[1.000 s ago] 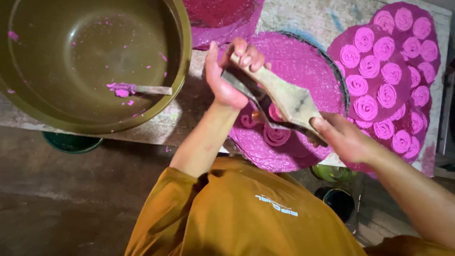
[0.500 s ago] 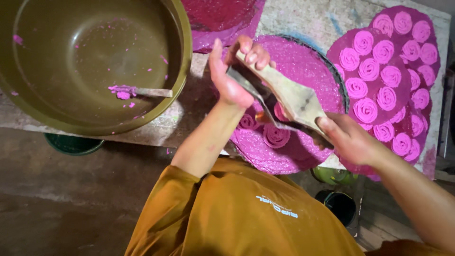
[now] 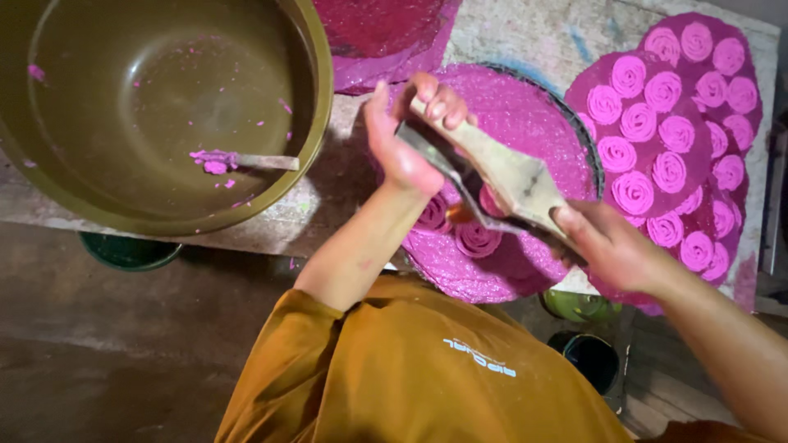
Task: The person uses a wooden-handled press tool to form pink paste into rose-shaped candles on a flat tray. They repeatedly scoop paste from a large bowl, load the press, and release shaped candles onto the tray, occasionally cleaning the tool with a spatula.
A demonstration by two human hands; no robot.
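Both hands grip a wooden press with a metal lever (image 3: 505, 176) above a round pink-stained tray (image 3: 542, 123). My left hand (image 3: 406, 139) is closed on its far end, fingers curled over the wooden arm. At the near end, my right hand (image 3: 611, 246) grips both handles. Under the press, a few pink spiral coils (image 3: 476, 238) lie on the tray's near part; part of them is hidden by the press.
A big olive bowl (image 3: 316, 90) at the left holds a spoon (image 3: 246, 160) with pink dough bits. A tray full of several pink spirals (image 3: 673, 139) lies at the right. Another pink-stained mat (image 3: 386, 33) is at the top. Small pots (image 3: 587, 357) stand below the bench.
The press and both hands have shifted slightly; the grip is unchanged. Bowl and trays stay where they were.
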